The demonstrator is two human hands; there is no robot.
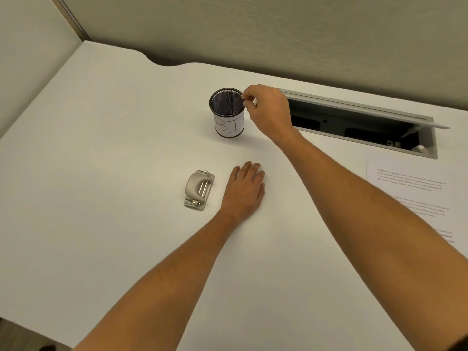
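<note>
Mesh cup [229,111] is pinched at the rim by the right hand [268,110]; the left hand [244,191] is laid flat beside the untouched hole punch [198,190]. Little seems done.

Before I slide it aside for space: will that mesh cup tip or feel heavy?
Likely light: the mesh cup is thin wire. Taller than wide, it may tip if pushed at the rim the right hand pinches.
</note>
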